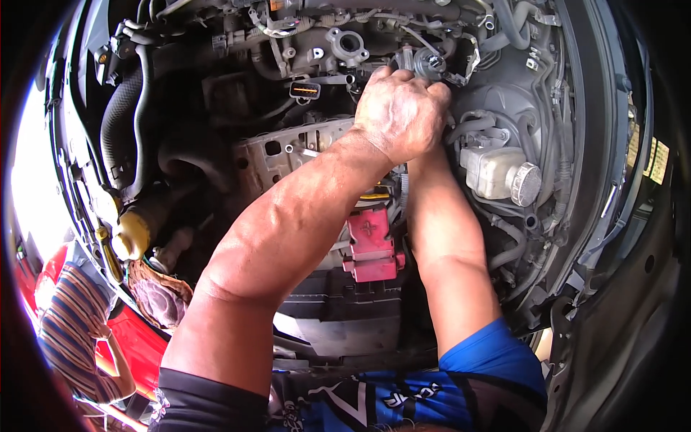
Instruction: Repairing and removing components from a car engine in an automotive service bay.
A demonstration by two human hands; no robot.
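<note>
I'm seeing left hand (pixel 400 111) curled, can't tell its hold | right hand (pixel 447 117) sitting mostly hidden beneath, state unreadable | round grey fitting (pixel 430 65) sitting just beyond knuckles | blocked sightline possibly causing slips, scrapes

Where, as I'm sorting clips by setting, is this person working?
Most likely in a vehicle's engine bay: a pale, capped fluid reservoir, a red plastic cover and a thick ribbed black hose all point to that.
</note>
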